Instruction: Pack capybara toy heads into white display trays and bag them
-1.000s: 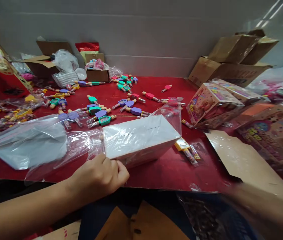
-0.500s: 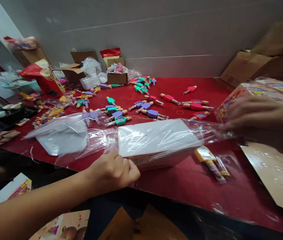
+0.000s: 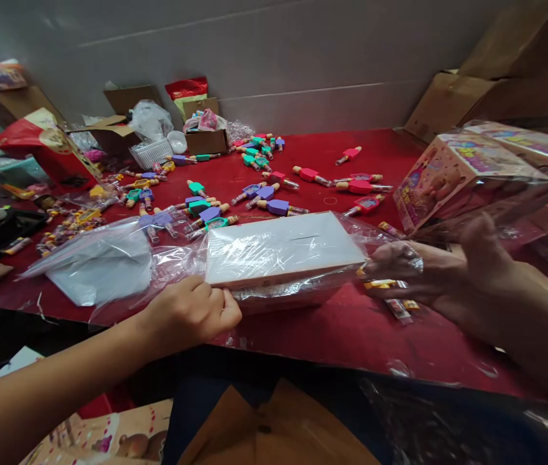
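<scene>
A box with a white face up (image 3: 283, 248) lies on the red table, wrapped in clear plastic film (image 3: 179, 258) that sticks out past both ends. My left hand (image 3: 196, 310) is closed at the box's near left corner, gripping the film there. At the right end my right hand (image 3: 428, 271) is open, fingers stretched toward the box and thumb raised, touching the loose film. Partly behind those fingers lie yellow candy toys (image 3: 397, 307). Left of the box rests a stack of clear bags with white sheets (image 3: 99, 258).
Purple, green and red candy toys (image 3: 278, 206) are scattered behind the box. Printed boxes in film (image 3: 433, 181) stand at right, below brown cartons (image 3: 448, 103). A red pouch (image 3: 46, 148) and small open cartons (image 3: 206, 141) are at the back left. The table's front edge is near me.
My right hand has come down and left to the box's end, its fingers now spread. My left hand keeps its grip. The whole view has shifted a little.
</scene>
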Demonstrator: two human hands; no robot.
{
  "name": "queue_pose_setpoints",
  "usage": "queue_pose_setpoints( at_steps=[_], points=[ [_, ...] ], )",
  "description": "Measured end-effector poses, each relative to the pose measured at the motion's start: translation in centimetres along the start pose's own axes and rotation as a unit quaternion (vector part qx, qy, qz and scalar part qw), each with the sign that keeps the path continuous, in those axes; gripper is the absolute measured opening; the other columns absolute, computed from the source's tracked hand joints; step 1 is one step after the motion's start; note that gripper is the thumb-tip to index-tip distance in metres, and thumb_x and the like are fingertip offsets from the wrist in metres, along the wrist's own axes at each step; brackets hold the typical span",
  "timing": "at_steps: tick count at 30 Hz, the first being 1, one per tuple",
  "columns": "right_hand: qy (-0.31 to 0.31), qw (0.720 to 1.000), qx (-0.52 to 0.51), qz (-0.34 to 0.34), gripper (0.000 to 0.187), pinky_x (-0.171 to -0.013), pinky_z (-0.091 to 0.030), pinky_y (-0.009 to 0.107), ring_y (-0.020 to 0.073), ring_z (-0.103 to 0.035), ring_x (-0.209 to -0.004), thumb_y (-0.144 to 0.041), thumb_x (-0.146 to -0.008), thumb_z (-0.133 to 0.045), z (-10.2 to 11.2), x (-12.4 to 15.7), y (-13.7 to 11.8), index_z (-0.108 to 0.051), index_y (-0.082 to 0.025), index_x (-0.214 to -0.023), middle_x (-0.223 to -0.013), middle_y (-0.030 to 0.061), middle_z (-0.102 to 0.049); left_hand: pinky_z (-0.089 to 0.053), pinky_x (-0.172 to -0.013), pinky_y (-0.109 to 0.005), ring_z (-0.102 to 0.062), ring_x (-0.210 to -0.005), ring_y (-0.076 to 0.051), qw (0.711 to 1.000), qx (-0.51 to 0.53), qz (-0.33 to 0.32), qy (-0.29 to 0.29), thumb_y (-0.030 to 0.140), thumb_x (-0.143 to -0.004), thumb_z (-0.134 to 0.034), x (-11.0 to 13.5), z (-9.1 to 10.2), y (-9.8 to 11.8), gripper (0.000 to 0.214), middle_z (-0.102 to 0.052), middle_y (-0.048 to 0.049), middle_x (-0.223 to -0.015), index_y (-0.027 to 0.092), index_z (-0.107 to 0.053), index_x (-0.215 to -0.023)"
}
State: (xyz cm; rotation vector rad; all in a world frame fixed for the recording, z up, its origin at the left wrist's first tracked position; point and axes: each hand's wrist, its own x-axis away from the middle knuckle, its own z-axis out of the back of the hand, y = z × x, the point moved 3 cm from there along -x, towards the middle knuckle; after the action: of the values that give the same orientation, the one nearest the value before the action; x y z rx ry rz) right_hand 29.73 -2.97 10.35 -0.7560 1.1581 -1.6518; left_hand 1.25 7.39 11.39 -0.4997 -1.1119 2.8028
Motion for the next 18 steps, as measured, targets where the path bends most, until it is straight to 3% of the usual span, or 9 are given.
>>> queue_pose_setpoints(
  at_steps=[3,5,8,11,14,18],
  points=[
    [-0.104,0.979,-0.098,-0.145,0.061,-0.039,-0.047,0.031,0.0222,-0.060,-0.053,-0.080,-0.062,-0.052,-1.1,0.0,1.2,-0.061,-0.020,-0.066,-0.065,0.0109,-0.065,-0.029,-0.046,-0.028,-0.040,-0.043,-0.012,1.000,-0.004,-0.003,-0.006,-0.001,-0.078,-0.045,0.0,0.1,0.1,0.020,-0.045,0.0052,-0.049,0.018,-0.051,-0.077],
    [-0.088,0.982,-0.063,-0.155,0.046,-0.031,-0.034,0.024,0.0141,-0.049,-0.041,-0.065,-0.063,-0.066,-1.3,0.3,2.4,-0.059,-0.020,-0.064,-0.059,0.0054,-0.060,-0.029,-0.046,-0.028,-0.040,-0.043,-0.012,1.000,-0.001,-0.009,-0.003,-0.001,-0.078,-0.045,0.1,0.0,0.3,0.020,-0.045,0.0053,-0.049,0.018,-0.051,-0.077],
    [-0.029,0.995,-0.028,-0.090,0.041,-0.032,-0.026,0.021,0.0084,-0.035,-0.037,-0.058,-0.065,-0.068,-2.0,0.8,3.5,-0.057,-0.019,-0.062,-0.052,-0.0003,-0.052,-0.028,-0.045,-0.028,-0.039,-0.044,-0.012,1.000,0.004,0.003,0.011,0.001,-0.079,-0.047,0.2,0.0,0.6,0.018,-0.043,0.0059,-0.048,0.018,-0.051,-0.076],
    [0.084,0.996,-0.013,0.027,0.033,-0.044,-0.036,0.023,0.0099,-0.043,-0.047,-0.050,-0.073,-0.065,-3.0,1.1,3.6,-0.058,-0.019,-0.063,-0.058,-0.0001,-0.054,-0.030,-0.048,-0.028,-0.040,-0.047,-0.012,0.999,-0.013,0.049,0.015,0.003,-0.080,-0.053,0.6,0.0,0.4,0.015,-0.045,0.0056,-0.050,0.018,-0.052,-0.077],
    [0.193,0.968,0.018,0.157,0.019,-0.061,-0.043,0.025,0.0127,-0.053,-0.064,-0.036,-0.079,-0.062,-4.1,1.1,3.6,-0.059,-0.021,-0.068,-0.068,0.0000,-0.057,-0.039,-0.062,-0.030,-0.046,-0.062,-0.014,0.990,-0.031,0.124,0.052,0.014,-0.081,-0.061,1.8,0.2,0.1,0.009,-0.053,0.0021,-0.063,0.018,-0.053,-0.084],
    [0.254,0.935,0.076,0.234,0.012,-0.066,-0.045,0.028,0.0155,-0.058,-0.072,-0.027,-0.083,-0.057,-5.2,0.7,4.6,-0.060,-0.022,-0.072,-0.076,0.0012,-0.061,-0.040,-0.086,-0.044,-0.048,-0.092,-0.023,0.943,-0.031,0.309,0.122,0.051,-0.075,-0.066,4.9,-0.3,0.5,0.049,-0.051,-0.0081,-0.098,0.021,-0.045,-0.107]
  ],
)
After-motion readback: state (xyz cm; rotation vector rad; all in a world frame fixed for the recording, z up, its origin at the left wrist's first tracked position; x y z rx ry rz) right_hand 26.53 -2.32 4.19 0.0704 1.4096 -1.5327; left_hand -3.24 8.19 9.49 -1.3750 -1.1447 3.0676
